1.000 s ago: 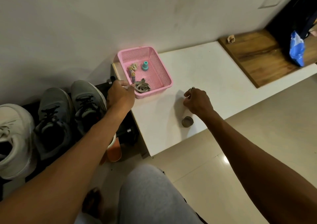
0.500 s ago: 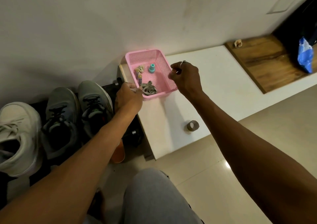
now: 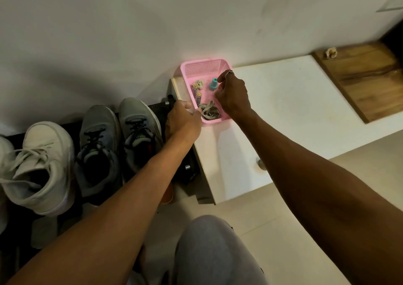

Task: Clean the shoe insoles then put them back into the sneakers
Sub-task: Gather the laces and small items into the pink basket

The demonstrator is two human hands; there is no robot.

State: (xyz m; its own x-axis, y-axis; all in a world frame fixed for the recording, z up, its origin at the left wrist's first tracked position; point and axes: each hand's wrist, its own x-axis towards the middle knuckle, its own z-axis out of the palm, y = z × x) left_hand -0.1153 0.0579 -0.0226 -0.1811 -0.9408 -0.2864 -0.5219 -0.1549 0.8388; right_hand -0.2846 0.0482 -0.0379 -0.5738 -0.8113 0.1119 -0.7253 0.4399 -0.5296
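The left hand (image 3: pixel 183 119) grips the near rim of the basket (image 3: pixel 202 67) at the tabletop (image 3: pixel 294 101) edge. The right hand (image 3: pixel 232 94) reaches inside, fingers curled beside the teal bottle (image 3: pixel 213 84); whether it pinches anything I cannot tell. A careless tug could tip the basket onto the grey sneakers (image 3: pixel 98 129) just left; no insoles show.

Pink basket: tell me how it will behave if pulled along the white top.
The pink basket is thin mesh plastic holding few small things: probably light, slightly flexible. It should slide easily on the smooth white top. The upright teal bottle inside may tip.
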